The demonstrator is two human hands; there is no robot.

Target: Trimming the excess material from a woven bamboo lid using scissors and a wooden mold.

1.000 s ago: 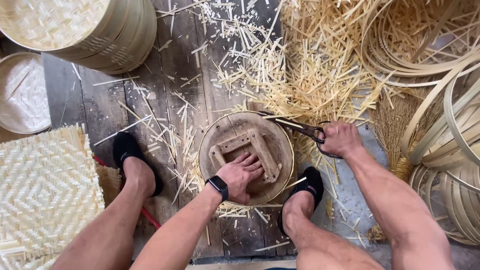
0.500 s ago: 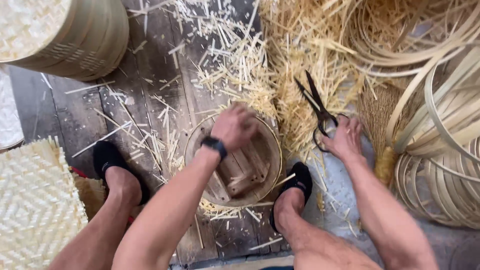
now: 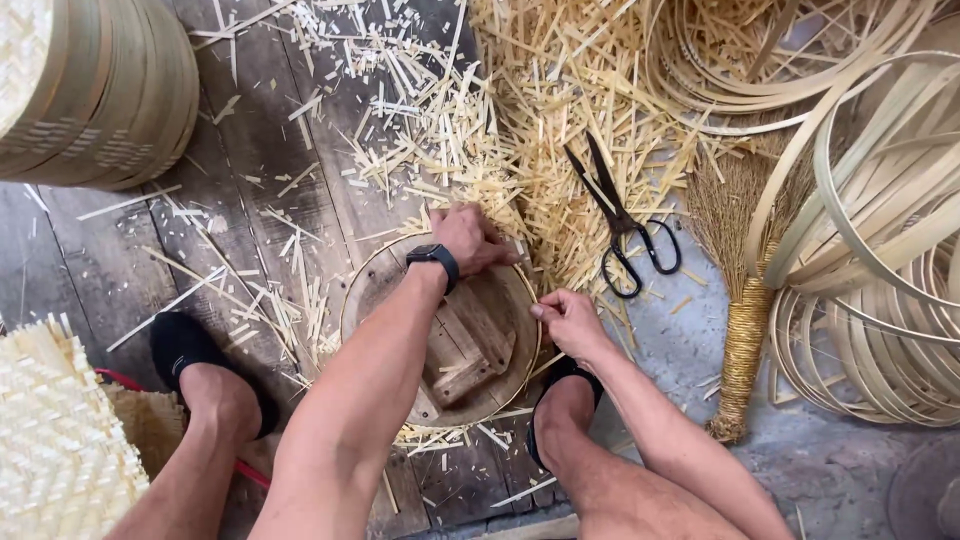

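Note:
A round bamboo-rimmed frame with wooden cross blocks inside lies on the plank floor between my feet. My left hand, with a black watch on the wrist, grips the frame's far rim. My right hand pinches the rim on the right side, fingers closed. Black scissors lie on the floor just beyond my right hand, apart from it.
Bamboo offcuts litter the floor ahead. Stacked round bamboo baskets stand at the far left, a woven mat at the near left. Bamboo hoops and a small straw broom lie on the right. My feet flank the frame.
My right hand has laid the scissors on the floor and come to the frame's right rim. My left hand moved from the frame's centre to its far rim.

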